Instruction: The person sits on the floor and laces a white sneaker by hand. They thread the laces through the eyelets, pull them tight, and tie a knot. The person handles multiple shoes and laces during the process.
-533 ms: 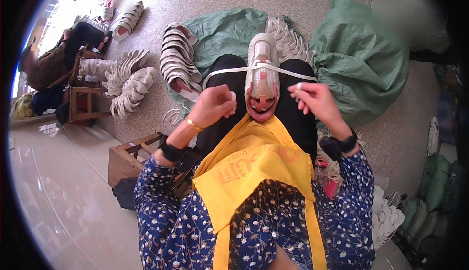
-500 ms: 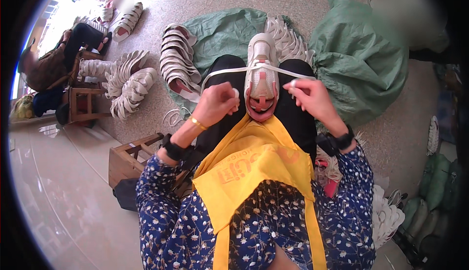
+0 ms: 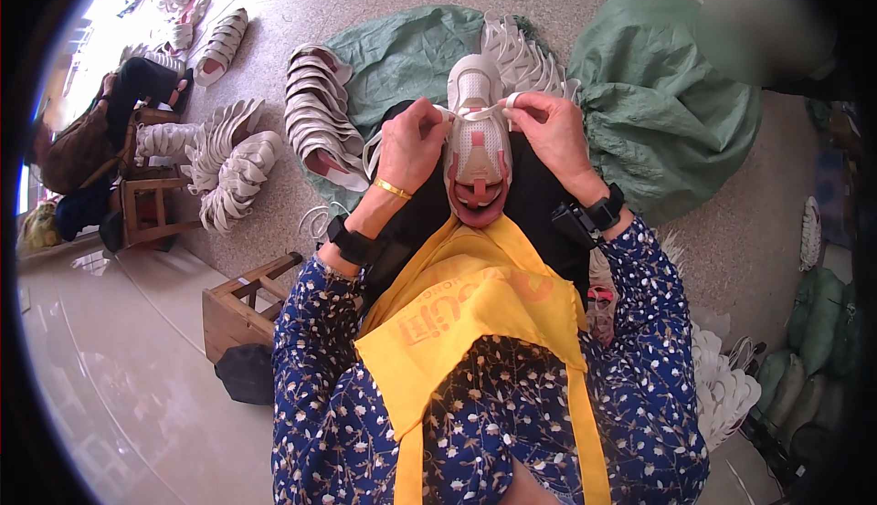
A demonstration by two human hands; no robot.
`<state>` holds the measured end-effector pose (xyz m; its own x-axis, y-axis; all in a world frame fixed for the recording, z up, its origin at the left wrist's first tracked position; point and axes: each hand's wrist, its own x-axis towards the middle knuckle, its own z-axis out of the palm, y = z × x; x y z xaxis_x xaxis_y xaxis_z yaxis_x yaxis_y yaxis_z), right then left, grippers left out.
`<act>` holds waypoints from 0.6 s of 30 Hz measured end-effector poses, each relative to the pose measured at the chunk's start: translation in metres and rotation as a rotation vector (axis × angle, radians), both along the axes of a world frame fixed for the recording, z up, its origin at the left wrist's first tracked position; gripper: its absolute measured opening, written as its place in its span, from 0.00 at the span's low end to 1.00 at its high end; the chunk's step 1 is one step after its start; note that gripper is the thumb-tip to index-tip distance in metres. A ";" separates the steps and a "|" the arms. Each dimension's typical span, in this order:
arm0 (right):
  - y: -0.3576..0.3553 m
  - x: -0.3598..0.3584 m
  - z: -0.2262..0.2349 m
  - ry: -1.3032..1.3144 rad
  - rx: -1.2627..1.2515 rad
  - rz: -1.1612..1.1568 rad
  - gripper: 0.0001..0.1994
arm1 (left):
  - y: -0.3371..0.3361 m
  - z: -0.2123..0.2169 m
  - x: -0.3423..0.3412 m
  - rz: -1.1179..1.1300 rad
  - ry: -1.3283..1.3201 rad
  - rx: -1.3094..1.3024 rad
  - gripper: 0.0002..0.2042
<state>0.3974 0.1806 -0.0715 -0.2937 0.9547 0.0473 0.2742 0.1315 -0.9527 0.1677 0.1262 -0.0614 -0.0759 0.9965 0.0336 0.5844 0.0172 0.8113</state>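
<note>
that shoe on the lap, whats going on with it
A seated person in a yellow apron has a white and pink shoe lying on their lap, toe pointing away. The left hand and right hand each pinch an end of the white lace close to the shoe's upper. Rows of stacked shoe uppers lie on the floor beside green sacks.

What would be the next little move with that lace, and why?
Probably feed the lace end across through the next eyelet. Both hands pinch the white lace at the upper part of the pale shoe resting on the lap: left hand and right hand sit close on either side of it, and a loose lace loop hangs beside the left hand.
</note>
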 end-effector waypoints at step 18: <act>0.004 -0.002 -0.007 0.164 -0.111 -0.017 0.02 | 0.002 -0.003 -0.006 -0.043 -0.169 -0.070 0.02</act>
<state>0.3950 0.1846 -0.0781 -0.2749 0.9614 -0.0128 0.1151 0.0197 -0.9932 0.1614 0.1278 -0.0646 -0.0324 0.9984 -0.0458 0.4411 0.0554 0.8957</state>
